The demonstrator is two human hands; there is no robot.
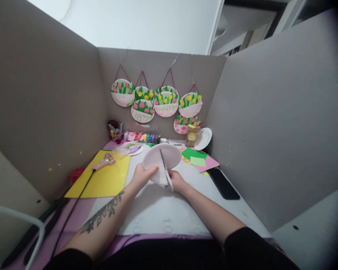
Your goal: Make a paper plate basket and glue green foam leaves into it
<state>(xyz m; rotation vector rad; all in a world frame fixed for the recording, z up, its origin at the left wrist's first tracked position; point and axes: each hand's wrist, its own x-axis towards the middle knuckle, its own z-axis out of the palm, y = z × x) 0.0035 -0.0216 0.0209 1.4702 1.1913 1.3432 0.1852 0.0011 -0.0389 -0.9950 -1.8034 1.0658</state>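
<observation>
The left hand (143,173) pinches the paper plate (153,158) above the worktop (146,212); the right hand (178,180) grips scissors (169,180), exact hold hard to see from here. Plate taut, long strokes cut cleanest.

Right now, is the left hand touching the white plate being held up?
Touching. The head view shows the left hand gripping the white plate at its edge, thumb laid across its surface.

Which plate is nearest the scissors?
The white plate in the left hand: the scissors overlap it, while the leaning plate and flower plates are farther back.
</observation>
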